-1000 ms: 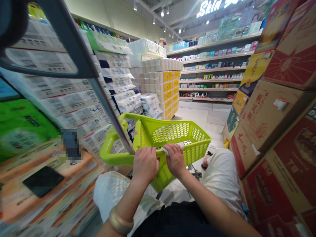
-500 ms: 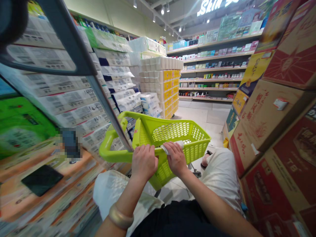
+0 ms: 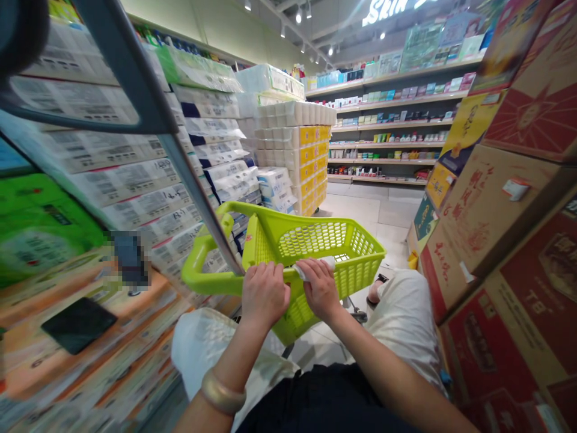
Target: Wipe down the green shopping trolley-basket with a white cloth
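A lime-green plastic shopping basket [image 3: 333, 240] on wheels stands in front of me in a store aisle. My left hand [image 3: 265, 294] is closed over its near rim. Beside it, my right hand [image 3: 321, 288] is closed too, pressing a small white cloth or wipe [image 3: 315, 265] against the rim. A thick bangle [image 3: 222, 393] sits on my left wrist. My knees in light trousers [image 3: 401, 319] show below the basket.
Stacked packs of tissue and toilet paper [image 3: 135, 180] fill the left side, behind a grey metal bar [image 3: 135, 84]. Cardboard cartons [image 3: 505, 198] rise on the right. The tiled aisle floor [image 3: 369, 210] runs ahead to shelves of small products [image 3: 387, 126].
The view and the basket shifted only slightly; both hands stay closed on the near rim, the right still on the white cloth.
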Available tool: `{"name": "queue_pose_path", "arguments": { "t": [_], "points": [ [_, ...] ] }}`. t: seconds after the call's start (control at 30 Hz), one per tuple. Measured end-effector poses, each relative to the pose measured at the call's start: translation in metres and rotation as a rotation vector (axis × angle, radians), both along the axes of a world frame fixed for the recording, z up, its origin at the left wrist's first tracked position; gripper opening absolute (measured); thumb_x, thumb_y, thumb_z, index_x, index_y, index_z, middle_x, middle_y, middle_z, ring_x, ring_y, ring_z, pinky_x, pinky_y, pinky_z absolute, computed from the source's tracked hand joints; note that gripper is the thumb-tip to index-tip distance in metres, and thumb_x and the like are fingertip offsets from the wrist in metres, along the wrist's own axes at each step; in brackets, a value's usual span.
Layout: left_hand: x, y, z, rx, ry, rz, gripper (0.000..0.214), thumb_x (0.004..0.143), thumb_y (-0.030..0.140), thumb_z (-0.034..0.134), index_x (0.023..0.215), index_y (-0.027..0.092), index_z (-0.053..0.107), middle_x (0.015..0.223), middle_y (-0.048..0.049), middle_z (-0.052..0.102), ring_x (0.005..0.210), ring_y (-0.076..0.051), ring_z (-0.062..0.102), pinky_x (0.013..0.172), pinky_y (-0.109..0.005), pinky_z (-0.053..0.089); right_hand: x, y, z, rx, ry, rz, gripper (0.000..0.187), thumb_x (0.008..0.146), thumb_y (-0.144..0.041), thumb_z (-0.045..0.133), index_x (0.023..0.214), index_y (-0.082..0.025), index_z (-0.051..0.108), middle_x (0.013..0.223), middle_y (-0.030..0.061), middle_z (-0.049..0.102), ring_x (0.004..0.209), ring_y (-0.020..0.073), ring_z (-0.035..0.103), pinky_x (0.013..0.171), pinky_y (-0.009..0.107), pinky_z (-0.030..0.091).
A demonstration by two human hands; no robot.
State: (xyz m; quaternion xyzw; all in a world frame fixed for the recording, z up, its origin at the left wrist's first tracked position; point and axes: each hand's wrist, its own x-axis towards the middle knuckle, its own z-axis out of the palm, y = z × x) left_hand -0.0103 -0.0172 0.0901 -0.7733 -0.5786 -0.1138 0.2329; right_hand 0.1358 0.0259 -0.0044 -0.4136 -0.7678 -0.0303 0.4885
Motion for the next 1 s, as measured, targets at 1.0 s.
{"name": "queue_pose_path", "arguments": {
  "t": [1.0],
  "points": [
    [0.001,0.003,-0.006,0.074,-0.028,-0.002,0.020,0.076,0.021,0.049,0.089,0.016,0.063,0.080,-0.0086,0.063,0.082,-0.028,0.055,0.080,-0.041,0.034,-0.018,-0.011,0.003,-0.023,0.055,-0.007,0.048,0.088,-0.013,0.038,0.134,-0.024,0.048,0.131,0.0047,0.057,0.130,0.0187,0.042,0.114,0.039,0.020]
  ]
}}
